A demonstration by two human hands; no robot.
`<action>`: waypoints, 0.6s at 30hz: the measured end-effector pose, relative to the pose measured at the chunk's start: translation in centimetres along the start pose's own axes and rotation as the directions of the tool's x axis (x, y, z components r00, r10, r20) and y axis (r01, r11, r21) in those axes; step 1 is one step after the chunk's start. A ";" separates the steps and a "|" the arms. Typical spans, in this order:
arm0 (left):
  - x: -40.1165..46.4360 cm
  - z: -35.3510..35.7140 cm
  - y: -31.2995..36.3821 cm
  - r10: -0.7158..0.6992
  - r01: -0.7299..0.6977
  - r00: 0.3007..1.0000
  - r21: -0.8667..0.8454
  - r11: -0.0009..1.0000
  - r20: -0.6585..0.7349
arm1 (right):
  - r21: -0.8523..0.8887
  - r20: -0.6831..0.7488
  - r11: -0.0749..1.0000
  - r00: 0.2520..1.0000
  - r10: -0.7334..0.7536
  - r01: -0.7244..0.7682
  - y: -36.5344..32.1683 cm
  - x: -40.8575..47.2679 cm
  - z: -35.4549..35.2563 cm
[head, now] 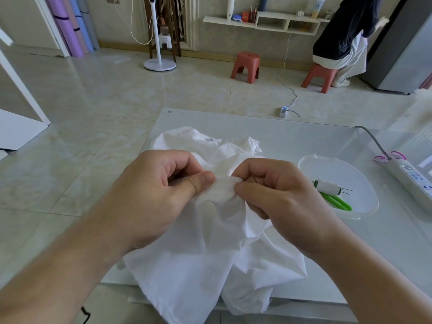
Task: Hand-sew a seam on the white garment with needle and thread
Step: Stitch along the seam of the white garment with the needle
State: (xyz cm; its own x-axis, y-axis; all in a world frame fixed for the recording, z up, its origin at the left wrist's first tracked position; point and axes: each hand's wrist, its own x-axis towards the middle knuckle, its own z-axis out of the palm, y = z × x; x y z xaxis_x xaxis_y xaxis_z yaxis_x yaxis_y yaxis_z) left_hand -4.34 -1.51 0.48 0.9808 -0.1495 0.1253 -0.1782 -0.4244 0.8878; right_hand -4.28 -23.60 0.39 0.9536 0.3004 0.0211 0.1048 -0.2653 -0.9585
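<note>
Because a seam needs taut cloth, both hands pinch the white garment (210, 242), which lies bunched on the tabletop (304, 141): left hand (159, 190) clamps a fold, right hand (273, 195) grips cloth plus prob. the needle, barely visible. Spare thread spool (326, 186) in tray (364, 197) nearby, w/in reach.

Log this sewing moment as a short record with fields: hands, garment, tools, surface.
left hand: pinches a fold of the white garment between thumb and fingers
right hand: pinches the same fold from the other side; a thin dark needle-like line shows at its fingers, too small to be sure
garment: bunched on the table, lower part hanging over the near edge
tools: thread spool and green-handled scissors in a clear tray
surface: glass table
</note>
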 end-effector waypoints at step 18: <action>-0.2 0.1 0.1 0.019 -0.020 0.996 0.003 1.000 0.084 | -0.123 -0.041 0.992 0.999 0.007 -0.012 0.1 -0.1 0.5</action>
State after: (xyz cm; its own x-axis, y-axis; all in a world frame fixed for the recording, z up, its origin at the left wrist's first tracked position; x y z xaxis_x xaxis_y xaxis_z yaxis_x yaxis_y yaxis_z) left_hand -4.53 -1.59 0.48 0.9669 -0.2325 0.1048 -0.1977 -0.4238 0.8839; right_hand -4.54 -23.18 0.16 0.9650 0.2609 0.0258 0.1271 -0.3795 -0.9164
